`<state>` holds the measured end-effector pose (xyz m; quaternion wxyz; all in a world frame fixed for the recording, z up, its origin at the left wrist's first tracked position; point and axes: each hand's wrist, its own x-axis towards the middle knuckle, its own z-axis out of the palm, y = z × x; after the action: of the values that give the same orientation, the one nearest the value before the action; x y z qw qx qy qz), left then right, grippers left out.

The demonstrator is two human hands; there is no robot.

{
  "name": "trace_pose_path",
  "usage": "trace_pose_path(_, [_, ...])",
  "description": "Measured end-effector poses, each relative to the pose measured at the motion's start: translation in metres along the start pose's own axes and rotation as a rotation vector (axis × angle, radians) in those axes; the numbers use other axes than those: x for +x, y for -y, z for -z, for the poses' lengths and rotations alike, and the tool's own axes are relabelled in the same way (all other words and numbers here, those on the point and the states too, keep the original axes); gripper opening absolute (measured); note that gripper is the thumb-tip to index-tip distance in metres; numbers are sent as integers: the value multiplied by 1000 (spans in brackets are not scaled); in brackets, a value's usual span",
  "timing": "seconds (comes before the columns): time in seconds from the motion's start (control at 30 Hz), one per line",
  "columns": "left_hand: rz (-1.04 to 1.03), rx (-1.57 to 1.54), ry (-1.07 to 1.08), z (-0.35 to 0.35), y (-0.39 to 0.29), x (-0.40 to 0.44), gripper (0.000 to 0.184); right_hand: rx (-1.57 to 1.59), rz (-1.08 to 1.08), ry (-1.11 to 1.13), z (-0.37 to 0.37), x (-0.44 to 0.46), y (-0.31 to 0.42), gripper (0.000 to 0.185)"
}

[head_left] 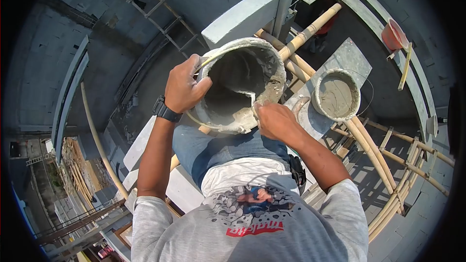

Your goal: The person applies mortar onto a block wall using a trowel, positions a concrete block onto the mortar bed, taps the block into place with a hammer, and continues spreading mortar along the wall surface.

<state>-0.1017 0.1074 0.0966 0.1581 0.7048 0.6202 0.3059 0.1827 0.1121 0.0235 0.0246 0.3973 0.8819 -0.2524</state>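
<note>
A large mortar-crusted bucket (277, 70) is tipped toward me above my lap, its inside partly in shadow. My left hand (187, 85) is closed on the left side of its rim, by the wire handle. Wet grey mortar (271, 91) clings to the inner right side. At the lower right of the bucket's mouth, my right hand (275, 122) is closed round the handle of what looks like a trowel (253, 98). Its pale bent neck reaches into the bucket; the blade is hard to make out.
Right of me, a smaller bucket of mortar (337, 96) stands on a grey board (352, 58). Bamboo poles (310, 29) cross beneath and beyond. A red bucket (394, 35) sits on the curved ledge at far right. A ladder (155, 7) leans below at upper left; drops open around me.
</note>
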Motion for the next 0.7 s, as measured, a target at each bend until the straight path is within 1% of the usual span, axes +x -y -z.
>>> trace_pose_path(0.03, [13,3,10,-1,4,-2,36,25,110,65,1,-7,2,23])
trace_pose_path(0.07, [18,6,21,-1,7,-3,36,48,81,81,2,-11,3,24])
trace_pose_path(0.1, [-62,-59,-98,-6,4,-2,24,67,49,85,4,-12,2,25])
trace_pose_path(0.13, [-46,-53,-78,-4,4,-1,27,85,19,92,8,-11,2,26])
trace_pose_path(0.2, [4,-40,-38,-2,8,-3,35,35,-41,-37,13,-2,0,28])
trace_pose_path(0.27, [9,-42,-28,-2,9,-5,34,26,-90,-171,1,8,-7,34])
trace_pose_path(0.3, [-4,-42,-27,-2,8,-1,34,28,-36,-223,-8,9,-4,35])
trace_pose_path(0.4, [-27,-28,-38,-4,0,2,33,-11,63,27,-20,-2,0,38])
trace_pose_path(0.43, [-36,-19,-46,-6,-1,3,32,71,87,39,-16,-9,3,38])
trace_pose_path(0.53, [-55,10,-63,-8,-4,6,29,79,-31,-37,-3,-12,-7,36])
trace_pose_path(0.57, [-48,16,-57,-7,-8,7,28,69,-82,-153,-2,-8,-13,34])
trace_pose_path(0.67, [-69,-11,-50,-11,-20,9,24,13,-167,-199,5,4,-14,32])
trace_pose_path(0.7, [-80,-9,-52,-13,-24,10,24,29,-85,-272,-12,4,-14,28])
